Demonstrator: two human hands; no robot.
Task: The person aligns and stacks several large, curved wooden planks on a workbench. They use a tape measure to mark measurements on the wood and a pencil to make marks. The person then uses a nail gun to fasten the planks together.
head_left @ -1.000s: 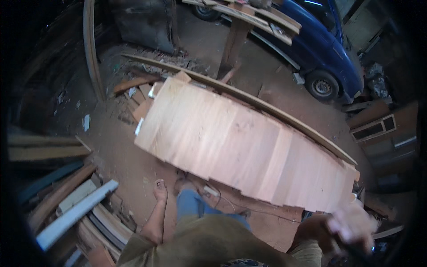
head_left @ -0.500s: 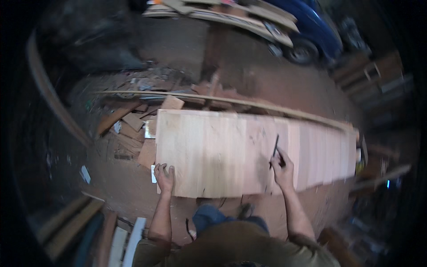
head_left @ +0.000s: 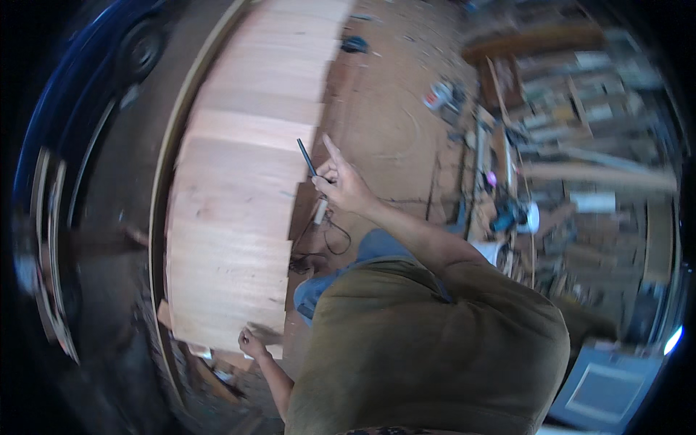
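And the right grip has a slim dark stick pinched, index finger standing free! Just left of it runs the row of pale boards; at their lower end sits the left grip, curled, though whether around anything can't be told. A white block lies just below the right grip. Farther up and right, a white container, contents too blurred to tell! Well right, stacked wood; far left, a blue car.

Dusty brown floor, blue car at left, piled timber at right, small bright light
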